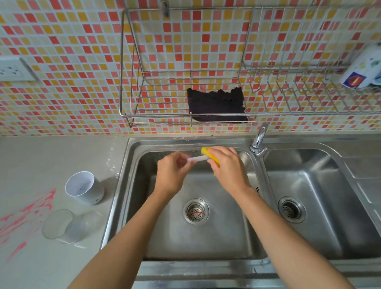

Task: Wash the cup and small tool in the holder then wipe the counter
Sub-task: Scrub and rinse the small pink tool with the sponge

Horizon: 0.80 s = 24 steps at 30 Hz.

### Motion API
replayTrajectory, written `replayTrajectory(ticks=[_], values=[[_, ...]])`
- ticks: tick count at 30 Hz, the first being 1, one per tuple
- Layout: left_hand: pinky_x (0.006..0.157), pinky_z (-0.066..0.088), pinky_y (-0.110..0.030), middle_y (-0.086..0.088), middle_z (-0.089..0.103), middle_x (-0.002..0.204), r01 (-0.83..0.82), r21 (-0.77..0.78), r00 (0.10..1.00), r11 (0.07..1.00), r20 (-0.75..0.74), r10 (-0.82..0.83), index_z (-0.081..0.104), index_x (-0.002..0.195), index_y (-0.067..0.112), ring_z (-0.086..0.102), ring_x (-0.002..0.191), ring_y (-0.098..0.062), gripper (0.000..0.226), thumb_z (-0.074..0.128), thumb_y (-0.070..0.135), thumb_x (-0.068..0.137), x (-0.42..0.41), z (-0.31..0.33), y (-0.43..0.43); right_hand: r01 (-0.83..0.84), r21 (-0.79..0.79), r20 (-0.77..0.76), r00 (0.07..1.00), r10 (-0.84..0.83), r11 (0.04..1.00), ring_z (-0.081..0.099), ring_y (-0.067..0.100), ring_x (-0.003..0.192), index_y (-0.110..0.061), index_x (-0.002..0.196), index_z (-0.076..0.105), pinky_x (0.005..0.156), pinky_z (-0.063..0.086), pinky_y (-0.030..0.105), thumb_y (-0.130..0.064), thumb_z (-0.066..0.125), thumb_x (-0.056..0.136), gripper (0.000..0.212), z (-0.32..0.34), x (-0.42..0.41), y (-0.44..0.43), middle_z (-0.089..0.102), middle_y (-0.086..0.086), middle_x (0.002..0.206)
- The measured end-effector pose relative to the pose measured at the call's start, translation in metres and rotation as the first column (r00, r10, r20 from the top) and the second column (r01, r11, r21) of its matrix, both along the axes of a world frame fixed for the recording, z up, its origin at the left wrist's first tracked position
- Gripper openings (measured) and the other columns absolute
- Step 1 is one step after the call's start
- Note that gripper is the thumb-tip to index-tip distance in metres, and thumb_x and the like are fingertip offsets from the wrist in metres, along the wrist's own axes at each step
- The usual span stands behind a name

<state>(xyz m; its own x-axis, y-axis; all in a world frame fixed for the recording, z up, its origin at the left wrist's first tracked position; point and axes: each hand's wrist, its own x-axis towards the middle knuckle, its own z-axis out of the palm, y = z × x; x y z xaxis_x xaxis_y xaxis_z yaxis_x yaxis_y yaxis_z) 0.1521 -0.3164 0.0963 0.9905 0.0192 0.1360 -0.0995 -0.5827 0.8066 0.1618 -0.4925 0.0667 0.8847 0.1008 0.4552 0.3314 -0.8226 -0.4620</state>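
Observation:
Over the left sink basin (170,243), my left hand (172,176) pinches one end of a small white tool (197,159). My right hand (229,168) grips a yellow sponge (211,154) pressed around the tool's other end. A white holder (84,188) stands tilted on the counter left of the sink. In front of it a clear cup (62,226) lies on its side. Red smears (23,219) mark the grey counter (25,168) at the left.
A faucet (260,139) stands between the two basins, with the right basin (329,213) beyond it. A wire rack (159,114) on the tiled wall holds a dark cloth (216,105). A mug (371,68) lies on the dish rack at right. A wall socket (1,70) is upper left.

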Motion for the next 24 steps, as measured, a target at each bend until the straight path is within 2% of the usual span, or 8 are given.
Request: replayTrajectory(ticks=[3, 7, 10, 13, 17, 19, 21, 24], values=[[0.068, 0.049, -0.013, -0.002, 0.073, 0.078, -0.089, -0.24, 0.987, 0.967, -0.154, 0.052, 0.071, 0.087, 0.006, 0.066, 0.069, -0.007, 0.018, 0.072, 0.025, 0.085, 0.003, -0.004, -0.004, 0.08, 0.094, 0.0, 0.997, -0.081, 0.992, 0.054, 0.024, 0.094, -0.015, 0.119, 0.068, 0.089, 0.045, 0.028, -0.003, 0.066, 0.083, 0.038, -0.006, -0.009, 0.011, 0.066, 0.001, 0.113], [0.072, 0.054, -0.022, -0.002, 0.071, 0.072, -0.139, -0.406, 0.961, 0.903, -0.274, 0.025, 0.072, 0.088, 0.002, 0.065, 0.064, -0.002, 0.018, 0.07, 0.02, 0.087, 0.001, -0.007, -0.012, -0.014, 0.101, 0.066, 0.998, 0.007, 0.995, 0.048, 0.019, 0.099, -0.011, 0.123, 0.064, 0.092, 0.041, 0.023, -0.004, 0.063, 0.085, 0.039, -0.007, -0.026, 0.031, 0.062, 0.003, 0.117], [0.072, 0.054, -0.022, -0.004, 0.068, 0.067, -0.208, -0.491, 0.942, 0.846, -0.332, 0.038, 0.068, 0.074, 0.005, 0.066, 0.066, -0.008, 0.022, 0.068, 0.021, 0.089, -0.003, -0.007, -0.018, 0.141, 0.16, -0.021, 0.99, -0.139, 0.977, 0.051, 0.023, 0.097, -0.016, 0.122, 0.066, 0.09, 0.047, 0.03, -0.002, 0.063, 0.084, 0.04, -0.012, -0.018, 0.017, 0.063, 0.002, 0.113], [0.079, 0.056, -0.031, -0.006, 0.069, 0.068, -0.237, -0.482, 0.929, 0.843, -0.368, 0.05, 0.065, 0.065, 0.009, 0.062, 0.066, -0.014, 0.03, 0.068, 0.026, 0.09, -0.002, -0.009, -0.02, 0.209, 0.184, -0.074, 0.977, -0.198, 0.96, 0.053, 0.025, 0.098, -0.016, 0.122, 0.066, 0.09, 0.049, 0.035, -0.002, 0.063, 0.084, 0.04, -0.016, -0.02, 0.016, 0.063, 0.003, 0.112], [0.086, 0.056, -0.044, -0.002, 0.069, 0.064, -0.245, -0.404, 0.912, 0.881, -0.405, 0.068, 0.065, 0.064, 0.013, 0.06, 0.065, -0.016, 0.035, 0.067, 0.038, 0.088, 0.0, -0.012, -0.018, 0.028, 0.134, -0.006, 1.0, -0.027, 0.991, 0.048, 0.019, 0.098, -0.013, 0.125, 0.063, 0.092, 0.038, 0.02, -0.004, 0.065, 0.085, 0.042, -0.014, -0.037, 0.033, 0.061, 0.002, 0.118], [0.086, 0.057, -0.043, -0.001, 0.07, 0.066, -0.241, -0.367, 0.914, 0.898, -0.397, 0.083, 0.066, 0.065, 0.013, 0.065, 0.07, -0.018, 0.037, 0.065, 0.042, 0.089, -0.003, -0.01, -0.019, 0.052, 0.155, -0.022, 0.999, -0.049, 0.987, 0.049, 0.019, 0.098, -0.016, 0.125, 0.063, 0.092, 0.039, 0.021, -0.005, 0.065, 0.085, 0.042, -0.015, -0.034, 0.025, 0.062, 0.001, 0.117], [0.086, 0.057, -0.038, 0.001, 0.07, 0.067, -0.237, -0.337, 0.921, 0.911, -0.377, 0.1, 0.064, 0.065, 0.014, 0.07, 0.076, -0.019, 0.037, 0.063, 0.042, 0.09, -0.006, -0.008, -0.02, 0.133, 0.169, -0.073, 0.99, -0.122, 0.977, 0.051, 0.023, 0.098, -0.018, 0.124, 0.064, 0.091, 0.046, 0.03, -0.005, 0.066, 0.084, 0.043, -0.021, -0.029, 0.014, 0.062, 0.001, 0.116], [0.085, 0.056, -0.037, -0.002, 0.072, 0.069, -0.223, -0.318, 0.929, 0.922, -0.357, 0.102, 0.063, 0.065, 0.014, 0.066, 0.072, -0.015, 0.037, 0.063, 0.04, 0.09, -0.006, -0.004, -0.019, 0.126, 0.122, -0.089, 0.989, -0.116, 0.985, 0.052, 0.024, 0.099, -0.018, 0.125, 0.063, 0.09, 0.048, 0.034, -0.006, 0.07, 0.08, 0.047, -0.023, -0.032, 0.014, 0.062, 0.0, 0.118]])
